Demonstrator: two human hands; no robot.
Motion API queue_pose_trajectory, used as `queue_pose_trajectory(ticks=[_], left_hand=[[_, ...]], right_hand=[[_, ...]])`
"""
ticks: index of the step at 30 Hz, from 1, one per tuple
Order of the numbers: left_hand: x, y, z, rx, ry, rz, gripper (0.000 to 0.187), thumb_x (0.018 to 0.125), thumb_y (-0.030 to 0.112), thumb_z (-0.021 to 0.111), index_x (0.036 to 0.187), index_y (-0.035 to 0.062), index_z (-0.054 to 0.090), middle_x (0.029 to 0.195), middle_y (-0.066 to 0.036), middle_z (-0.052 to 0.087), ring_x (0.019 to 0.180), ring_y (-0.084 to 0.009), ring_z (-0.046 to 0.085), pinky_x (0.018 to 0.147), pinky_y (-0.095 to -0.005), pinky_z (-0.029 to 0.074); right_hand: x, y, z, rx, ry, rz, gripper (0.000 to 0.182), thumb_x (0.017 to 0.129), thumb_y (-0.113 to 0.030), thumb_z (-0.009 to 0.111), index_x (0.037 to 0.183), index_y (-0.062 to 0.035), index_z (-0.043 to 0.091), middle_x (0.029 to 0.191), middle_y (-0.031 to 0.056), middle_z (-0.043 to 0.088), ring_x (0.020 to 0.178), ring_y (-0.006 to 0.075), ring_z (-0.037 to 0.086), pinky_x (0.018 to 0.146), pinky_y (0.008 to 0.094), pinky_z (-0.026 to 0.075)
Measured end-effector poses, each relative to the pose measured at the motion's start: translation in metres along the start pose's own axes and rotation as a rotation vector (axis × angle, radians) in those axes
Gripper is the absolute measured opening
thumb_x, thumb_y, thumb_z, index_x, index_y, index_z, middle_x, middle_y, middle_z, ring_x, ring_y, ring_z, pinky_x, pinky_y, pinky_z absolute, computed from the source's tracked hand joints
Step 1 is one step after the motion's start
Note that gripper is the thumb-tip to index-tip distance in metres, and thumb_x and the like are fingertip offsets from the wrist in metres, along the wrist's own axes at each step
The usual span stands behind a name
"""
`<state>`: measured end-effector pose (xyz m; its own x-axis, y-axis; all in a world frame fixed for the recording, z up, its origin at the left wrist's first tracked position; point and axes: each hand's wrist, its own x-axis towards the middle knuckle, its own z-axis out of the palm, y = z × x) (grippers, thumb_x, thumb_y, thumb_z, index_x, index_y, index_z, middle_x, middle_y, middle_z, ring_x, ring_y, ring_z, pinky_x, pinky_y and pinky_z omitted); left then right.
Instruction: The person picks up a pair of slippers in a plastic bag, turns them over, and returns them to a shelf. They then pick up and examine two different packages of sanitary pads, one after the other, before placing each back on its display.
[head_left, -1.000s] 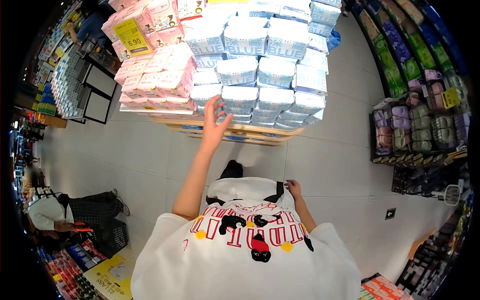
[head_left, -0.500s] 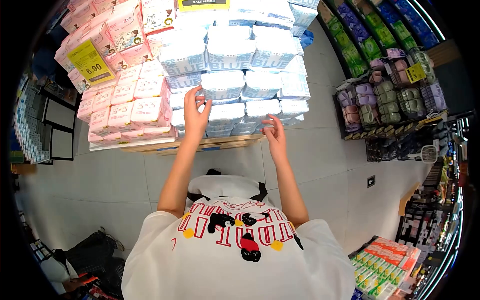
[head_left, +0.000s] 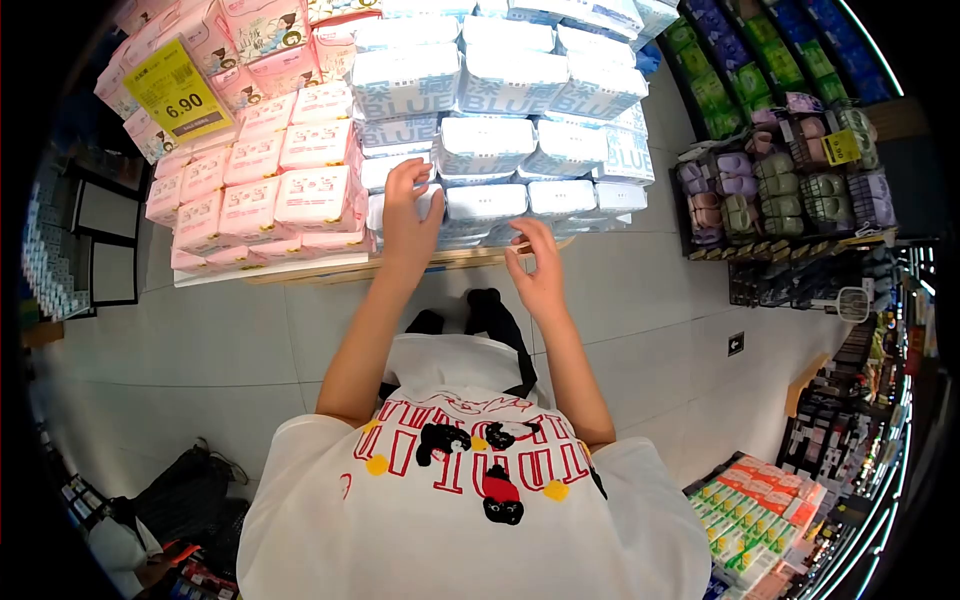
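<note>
A stack of white-and-blue soft tissue packs stands in front of me, several layers high. At its left front, my left hand hovers over or touches a low pack, fingers loosely bent and thumb apart; actual contact cannot be told. My right hand is at the front edge of the stack, just below a white-and-blue pack, with thumb and fingers apart. Neither hand holds anything visible. Left of the blue packs are pink tissue packs, in neat rows.
A yellow price sign reading 6.90 leans on the pink packs. The stacks rest on a wooden pallet. To the right, baskets of slippers hang on a rack. Boxed goods sit at the lower right. Grey tiled floor surrounds the stack.
The stack looks nearer and shifted right in view, and my legs now show below it. My left hand has come off a pack's left edge to a lower spot; my hands are closer together.
</note>
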<state>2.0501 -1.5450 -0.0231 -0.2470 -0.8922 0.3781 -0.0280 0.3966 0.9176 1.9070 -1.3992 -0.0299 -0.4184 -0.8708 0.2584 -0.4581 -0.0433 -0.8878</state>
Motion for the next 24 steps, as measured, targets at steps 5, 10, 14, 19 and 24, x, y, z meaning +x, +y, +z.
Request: queue_pose_trajectory(ticks=[5, 10, 14, 19, 24], left_hand=[[-0.035, 0.014, -0.020, 0.206, -0.172, 0.170, 0.021, 0.076, -0.004, 0.059, 0.095, 0.0027, 0.057, 0.110, -0.012, 0.053, 0.097, -0.0280, 0.055, 0.082, -0.0362, 0.046], [-0.068, -0.007, -0.033, 0.241, -0.275, 0.155, 0.018, 0.076, -0.002, 0.059, 0.094, 0.0023, 0.058, 0.106, -0.013, 0.054, 0.100, -0.0290, 0.054, 0.082, -0.0342, 0.044], [-0.089, -0.025, -0.047, 0.246, -0.280, 0.022, 0.016, 0.076, -0.001, 0.059, 0.092, 0.0027, 0.058, 0.105, -0.012, 0.054, 0.098, -0.0298, 0.054, 0.083, -0.0343, 0.044], [-0.100, -0.040, -0.057, 0.118, -0.202, -0.073, 0.019, 0.075, -0.001, 0.058, 0.094, 0.0019, 0.056, 0.105, -0.013, 0.053, 0.098, -0.0293, 0.054, 0.082, -0.0335, 0.044], [-0.095, -0.019, -0.069, 0.101, -0.058, -0.099, 0.027, 0.077, 0.000, 0.056, 0.104, 0.0030, 0.053, 0.112, -0.012, 0.051, 0.101, -0.0270, 0.053, 0.082, -0.0331, 0.043]], right_hand=[[0.016, -0.011, 0.003, -0.168, -0.041, -0.081, 0.037, 0.076, 0.003, 0.060, 0.111, -0.0059, 0.056, 0.115, 0.0085, 0.051, 0.083, 0.0199, 0.056, 0.075, 0.0301, 0.046], [0.017, -0.014, 0.020, -0.147, -0.067, -0.158, 0.034, 0.075, 0.003, 0.060, 0.108, -0.0061, 0.058, 0.114, 0.0086, 0.052, 0.085, 0.0214, 0.056, 0.075, 0.0314, 0.047], [0.023, -0.022, 0.044, -0.281, -0.123, -0.387, 0.030, 0.073, 0.003, 0.061, 0.101, -0.0064, 0.060, 0.113, 0.0098, 0.053, 0.093, 0.0268, 0.055, 0.079, 0.0353, 0.046], [0.040, -0.035, 0.066, -0.286, -0.213, -0.507, 0.029, 0.070, 0.002, 0.062, 0.098, -0.0046, 0.060, 0.111, 0.0111, 0.053, 0.099, 0.0306, 0.052, 0.082, 0.0385, 0.044], [0.049, -0.047, 0.079, -0.458, -0.228, -0.601, 0.046, 0.067, -0.002, 0.065, 0.111, -0.0072, 0.054, 0.120, 0.0150, 0.048, 0.114, 0.0354, 0.043, 0.094, 0.0463, 0.034]])
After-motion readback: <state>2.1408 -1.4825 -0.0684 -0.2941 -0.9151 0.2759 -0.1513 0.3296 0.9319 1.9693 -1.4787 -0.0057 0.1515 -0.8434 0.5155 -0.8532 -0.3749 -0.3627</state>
